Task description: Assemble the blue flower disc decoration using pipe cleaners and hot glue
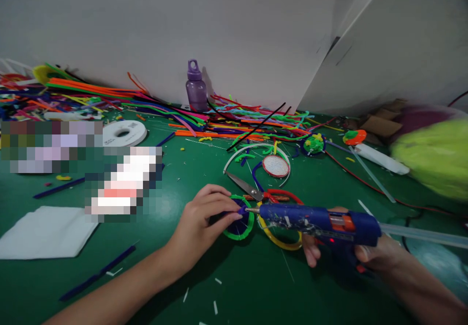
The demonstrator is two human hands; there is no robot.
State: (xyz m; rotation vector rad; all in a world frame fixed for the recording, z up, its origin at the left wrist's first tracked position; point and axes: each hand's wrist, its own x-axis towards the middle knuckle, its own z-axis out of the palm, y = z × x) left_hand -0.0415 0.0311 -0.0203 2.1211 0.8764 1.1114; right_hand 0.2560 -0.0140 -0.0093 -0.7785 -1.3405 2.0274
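My right hand point(369, 257) is wrapped round the handle of a blue glue gun point(296, 218), which has a clear glue stick point(424, 235) out of its back end and a small red light lit. Its metal nozzle points left and meets a small blue fuzzy piece pinched between my left hand's point(208, 213) thumb and fingers. Just under that pinch lies a round blue disc with a green pipe-cleaner rim point(239, 238), partly hidden by my fingers. Scissors point(252, 188) with red and yellow handles lie beyond the disc, partly behind the gun.
Several pipe cleaners point(109, 88) are piled along the wall beside a purple bottle point(196, 91). A white spool point(131, 132), a folded white cloth point(44, 232) and blue pipe-cleaner lengths point(98, 274) lie left. A red cord point(365, 181) and a yellow-green bundle point(431, 154) are right.
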